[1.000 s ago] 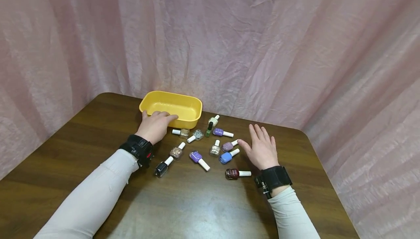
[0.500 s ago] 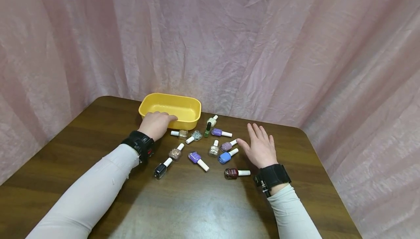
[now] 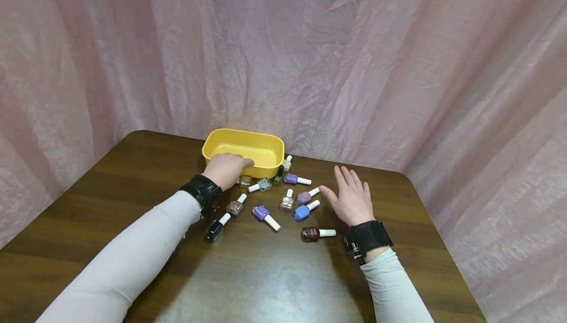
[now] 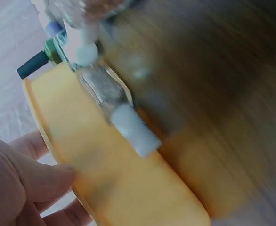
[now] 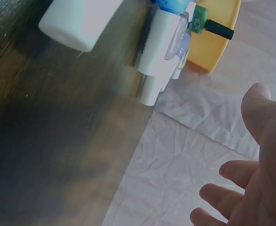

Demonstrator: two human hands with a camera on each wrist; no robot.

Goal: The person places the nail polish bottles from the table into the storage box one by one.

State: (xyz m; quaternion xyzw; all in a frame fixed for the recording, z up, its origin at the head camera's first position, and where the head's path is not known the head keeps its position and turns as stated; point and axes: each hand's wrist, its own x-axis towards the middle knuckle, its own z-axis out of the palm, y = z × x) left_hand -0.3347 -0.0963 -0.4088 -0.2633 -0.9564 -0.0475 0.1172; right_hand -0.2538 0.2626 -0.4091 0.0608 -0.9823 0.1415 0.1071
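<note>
My left hand (image 3: 226, 169) pinches the near long rim of a yellow plastic bin (image 3: 267, 171). In the left wrist view the thumb (image 4: 53, 181) lies on the bin's outer wall, with fingers behind the rim. Close before that wall lie a gold glitter nail polish bottle (image 3: 245, 181), its cap hidden by the hand in the head view, and a silver glitter bottle (image 3: 264, 184). My right hand (image 3: 353, 202) hovers with spread fingers, holding nothing, right of a lilac bottle (image 3: 303, 198) and a blue bottle (image 3: 301, 212).
Several more nail polish bottles lie about the brown table (image 3: 266, 274): black (image 3: 214, 231), bronze glitter (image 3: 235, 208), purple (image 3: 261, 212), dark red (image 3: 310, 234) and a small green one (image 3: 277, 180). A pink curtain (image 3: 283, 57) hangs behind the table.
The bin has slid to the right together with my left hand, closer to the green and pale bottles. My right hand stays in much the same place.
</note>
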